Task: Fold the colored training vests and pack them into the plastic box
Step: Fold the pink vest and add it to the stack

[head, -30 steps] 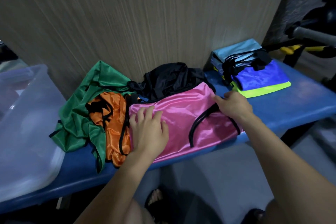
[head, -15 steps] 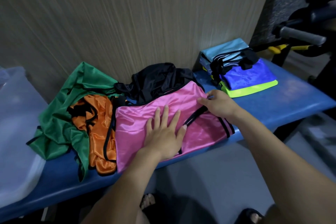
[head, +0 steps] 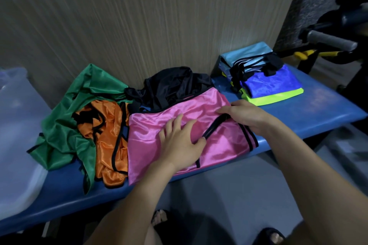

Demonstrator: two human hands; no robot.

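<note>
Satin, pink and slippery: the pink vest [head: 179, 117] is lying flat at the worktop's [head: 310, 113] front edge. The left hand [head: 180, 143] is pressing it down, fingers spread; the right hand [head: 244, 115] is pinching the black-trimmed armhole. Light, limp fabric, likely sliding easily, so the bound edges are looking like the safest hold.

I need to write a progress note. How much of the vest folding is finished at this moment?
Done: a folded stack of light blue, blue and neon yellow vests lies at the bench's right end. In hand: the pink vest lies spread on the blue bench, the left hand flat on it, the right hand at its black trim. Left: the green, orange and black vests lie crumpled, and the plastic box appears unpacked.
</note>
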